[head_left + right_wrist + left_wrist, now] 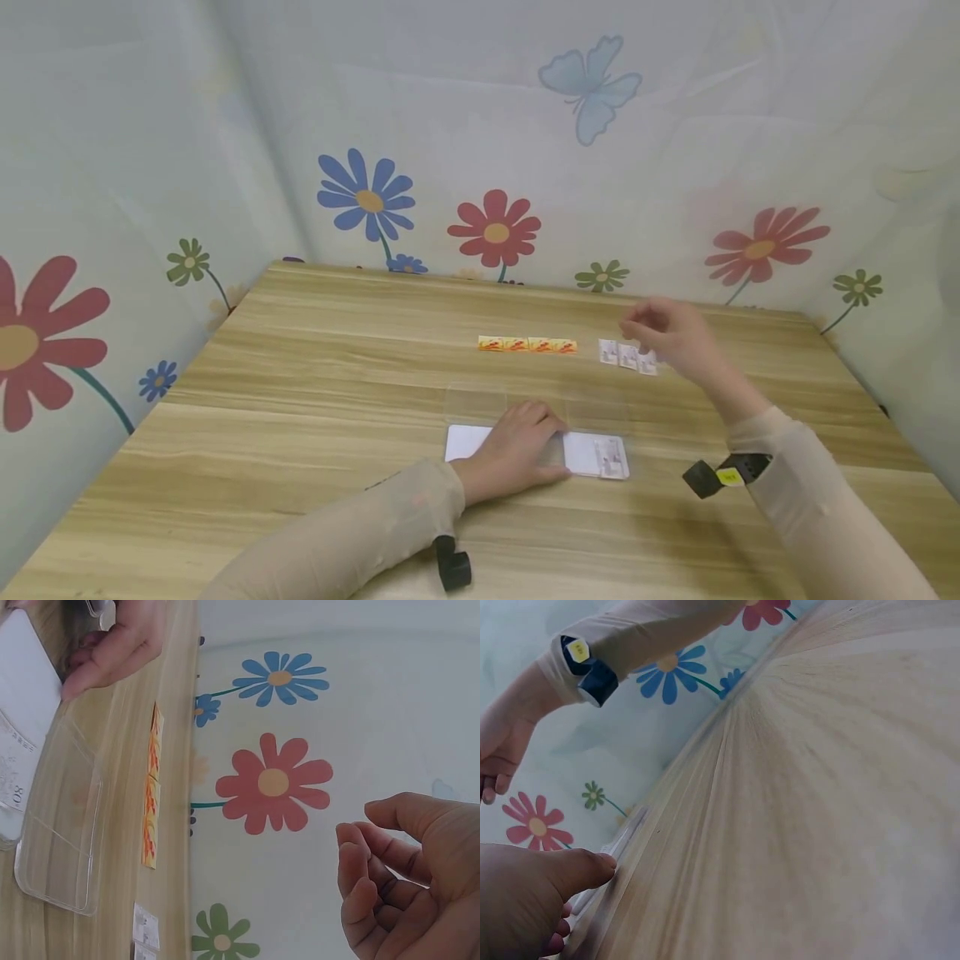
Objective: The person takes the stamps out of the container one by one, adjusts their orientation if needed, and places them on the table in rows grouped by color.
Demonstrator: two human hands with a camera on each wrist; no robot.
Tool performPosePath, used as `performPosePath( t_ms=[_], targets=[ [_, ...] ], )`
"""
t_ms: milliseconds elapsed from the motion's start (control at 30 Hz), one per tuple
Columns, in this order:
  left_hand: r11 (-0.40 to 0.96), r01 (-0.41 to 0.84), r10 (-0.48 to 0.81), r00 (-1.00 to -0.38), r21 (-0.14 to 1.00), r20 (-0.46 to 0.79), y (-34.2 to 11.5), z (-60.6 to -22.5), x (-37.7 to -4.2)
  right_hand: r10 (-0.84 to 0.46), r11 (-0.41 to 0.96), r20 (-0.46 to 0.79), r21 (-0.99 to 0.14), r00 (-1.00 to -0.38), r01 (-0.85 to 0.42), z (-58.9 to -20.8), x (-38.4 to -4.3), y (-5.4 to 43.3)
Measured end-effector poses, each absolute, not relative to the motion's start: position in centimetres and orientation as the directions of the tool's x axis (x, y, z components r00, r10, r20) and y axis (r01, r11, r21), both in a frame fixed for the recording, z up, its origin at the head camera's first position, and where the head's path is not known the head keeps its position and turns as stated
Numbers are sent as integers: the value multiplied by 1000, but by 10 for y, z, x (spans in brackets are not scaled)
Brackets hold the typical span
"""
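Observation:
My left hand rests on the table between two white-filled clear cases. Its thumb and fingers grip the left side of the right-hand clear case. A pale printed stamp-like piece lies at the right end of that case. The other clear case is partly hidden by the hand. Above the table, beside a row of pale stamp-like pieces, hangs my right hand. In the right wrist view its fingers are loosely bent, thumb apart from the index finger, with nothing visible between them.
A row of orange and yellow stamp-like pieces lies behind the cases. Transparent lids extend from the cases' far sides. A flowered curtain borders the wooden table at the back and sides.

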State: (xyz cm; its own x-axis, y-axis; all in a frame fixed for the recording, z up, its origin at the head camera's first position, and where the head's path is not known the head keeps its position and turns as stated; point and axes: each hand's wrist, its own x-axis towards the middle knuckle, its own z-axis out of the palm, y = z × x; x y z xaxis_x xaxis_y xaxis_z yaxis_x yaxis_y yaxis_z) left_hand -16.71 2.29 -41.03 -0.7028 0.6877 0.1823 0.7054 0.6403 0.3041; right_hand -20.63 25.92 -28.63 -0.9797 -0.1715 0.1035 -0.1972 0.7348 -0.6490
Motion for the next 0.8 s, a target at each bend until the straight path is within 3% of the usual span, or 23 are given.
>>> performPosePath(
  t_ms=[800],
  targets=[
    [647,702,685,-706,298,178,24,-409,-167,-269,705,224,-616,-937,-350,-305,-160,261]
  ],
)
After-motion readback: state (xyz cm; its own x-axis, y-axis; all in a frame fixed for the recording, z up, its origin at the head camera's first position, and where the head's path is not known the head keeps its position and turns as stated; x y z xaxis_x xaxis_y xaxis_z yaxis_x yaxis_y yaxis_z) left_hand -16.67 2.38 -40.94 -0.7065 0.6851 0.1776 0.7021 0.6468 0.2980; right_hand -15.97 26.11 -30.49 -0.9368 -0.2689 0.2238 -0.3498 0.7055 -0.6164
